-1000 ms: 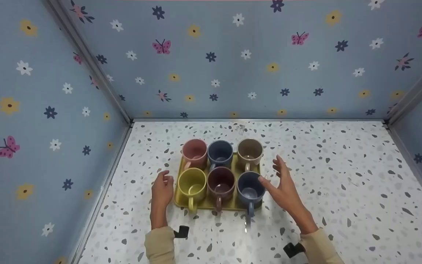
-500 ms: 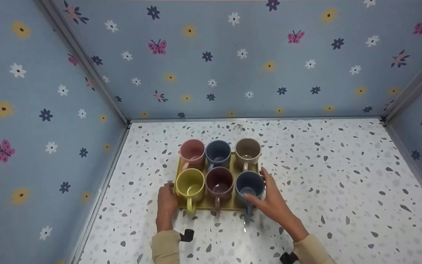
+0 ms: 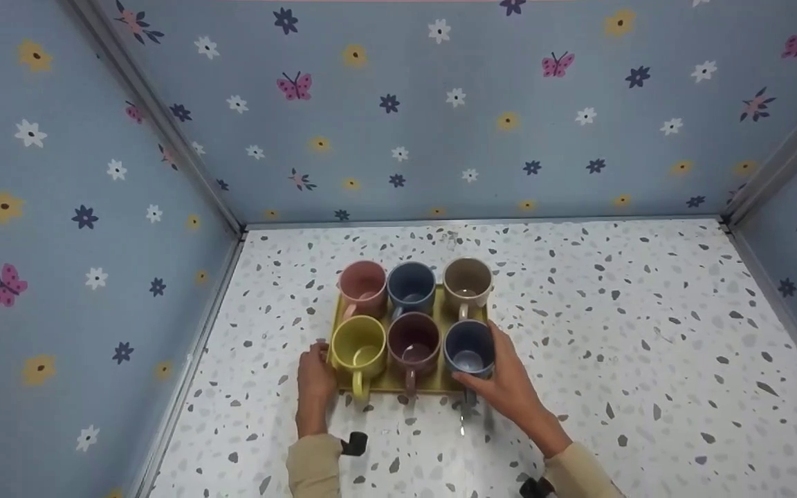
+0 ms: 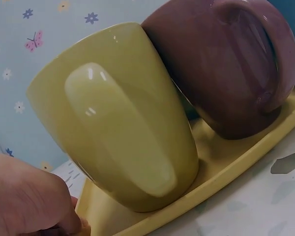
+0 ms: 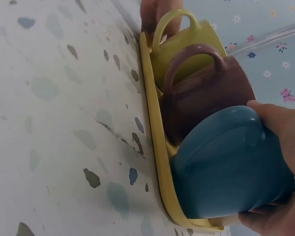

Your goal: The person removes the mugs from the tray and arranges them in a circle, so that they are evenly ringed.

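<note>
Blue flowered walls (image 3: 454, 131) — speckled tabletop (image 3: 613, 332)

Tabletop (image 3: 647, 346), terrazzo-patterned: white ground, scattered with angular chips in pale grey, dark grey and blue. Light is reflected from the glossy surface before the tray; a thin dark line (image 5: 120, 137) is marked on it nearby, as shown from the right wrist. Laid directly upon it, left of centre: one rectangular yellow tray (image 3: 442, 382), low-rimmed, corners rounded. Six handled mugs are borne on the tray in two rows. Near row, left to right: yellow mug (image 3: 360, 346), plum mug (image 3: 414, 342), blue mug (image 3: 469, 349). Far row: pink mug (image 3: 364, 285), slate-blue mug (image 3: 412, 287), beige mug (image 3: 468, 280). All handles are turned nearward.
</note>
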The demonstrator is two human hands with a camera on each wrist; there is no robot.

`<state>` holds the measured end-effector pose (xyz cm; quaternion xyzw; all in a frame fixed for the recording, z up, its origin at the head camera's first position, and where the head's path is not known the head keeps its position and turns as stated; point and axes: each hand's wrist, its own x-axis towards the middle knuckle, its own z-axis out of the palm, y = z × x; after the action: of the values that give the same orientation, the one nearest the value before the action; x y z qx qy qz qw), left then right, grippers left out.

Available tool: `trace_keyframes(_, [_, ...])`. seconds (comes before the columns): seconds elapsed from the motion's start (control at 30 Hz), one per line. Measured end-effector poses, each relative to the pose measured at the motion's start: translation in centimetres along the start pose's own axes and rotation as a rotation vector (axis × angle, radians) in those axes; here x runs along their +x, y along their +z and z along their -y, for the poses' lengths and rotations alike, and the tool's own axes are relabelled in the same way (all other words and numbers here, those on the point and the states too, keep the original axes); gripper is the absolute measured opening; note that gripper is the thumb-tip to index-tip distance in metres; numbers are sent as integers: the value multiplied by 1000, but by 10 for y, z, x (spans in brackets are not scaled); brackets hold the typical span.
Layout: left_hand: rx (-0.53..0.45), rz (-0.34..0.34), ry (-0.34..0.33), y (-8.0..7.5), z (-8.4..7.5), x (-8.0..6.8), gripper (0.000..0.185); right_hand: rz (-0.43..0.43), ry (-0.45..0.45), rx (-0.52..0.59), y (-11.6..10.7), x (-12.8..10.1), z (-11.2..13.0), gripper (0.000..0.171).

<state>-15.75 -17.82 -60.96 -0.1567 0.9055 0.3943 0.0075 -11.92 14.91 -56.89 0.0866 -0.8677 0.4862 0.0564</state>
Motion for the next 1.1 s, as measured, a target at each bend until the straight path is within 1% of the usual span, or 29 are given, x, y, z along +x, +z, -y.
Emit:
trace_keyframes(0.13, [-19,-16,7,0,2,0,35,-44,3,24,2,0,-1,100])
trace_keyframes(0.3, [-38,-23,6,1,3,-3,34,-85,5,41,1,-6,-3,102])
trace_keyframes(0.47, [-28,-7,-9,0,4,-2,36,-112,18,67,-11,-6,0,102])
trace_keyframes(0.6, [-43,6,-22,-1,1,1,37,-128,12,59,-32,5,2,102])
trace_keyframes(0.7, [-47,7,-18,-2,-1,1,38,-120,39,40,-52,16,0,104])
trace_keyframes(0.73, [-37,-2,-8,-2,-2,1,38,-115,52,37,-60,19,-2,105])
trace_keyframes(0.83, [-38,2,-10,-3,-3,1,37,-94,103,17,-83,30,-11,107])
trace_keyframes(0.93, [-39,10,-30,-4,-2,1,38,-76,148,-1,-103,39,-24,107])
trace_keyframes(1.0, [-43,20,-43,-4,-1,2,39,-72,172,-9,-114,44,-33,107])
trace_keyframes(1.1, [-34,26,-36,-3,1,3,38,-67,208,-35,-128,50,-45,108])
